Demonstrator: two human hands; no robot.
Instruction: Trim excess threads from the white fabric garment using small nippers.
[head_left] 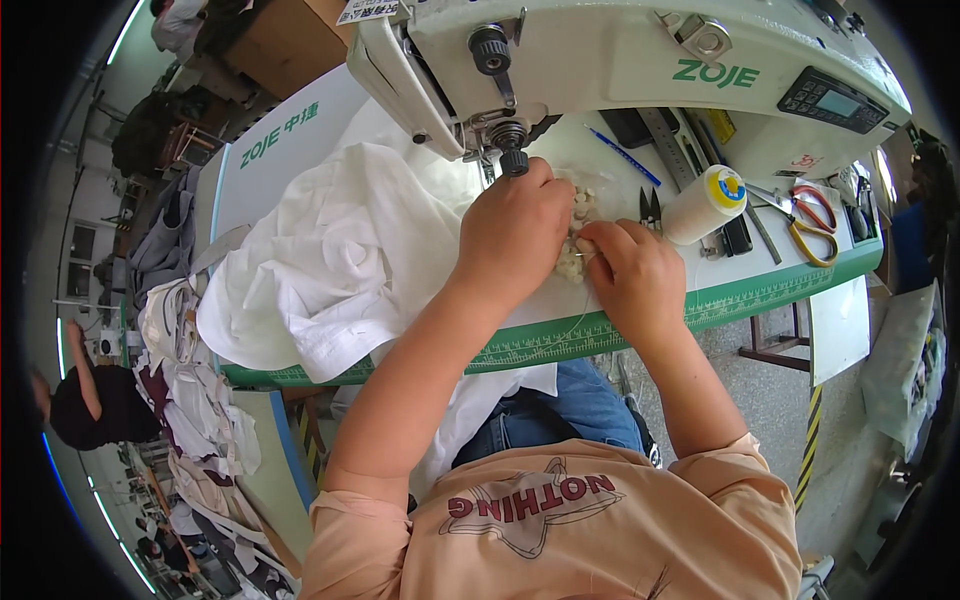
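Note:
My left hand (518, 228) is closed, knuckles up, just below the presser foot and needle area of a white sewing machine (590, 55). Its fingertips are hidden from view. Close beside it, my right hand (640, 275) pinches with thumb and forefinger at a small pale piece too tiny to name. Several small cream-coloured pieces (571, 262) lie in a cluster between and under the hands; their kind is unclear. A fine thread hangs near the table edge. A large crumpled white cloth (330, 250) spreads over the machine table, left of my left hand.
Right of my hands are a cone of cream thread (706, 205), black thread snips (650, 210), scissors (812, 225), a blue pen (622, 155) and a metal ruler (668, 148). A green ruled edge (540, 343) borders the table. Garments (195, 370) and a person (95, 400) are at left.

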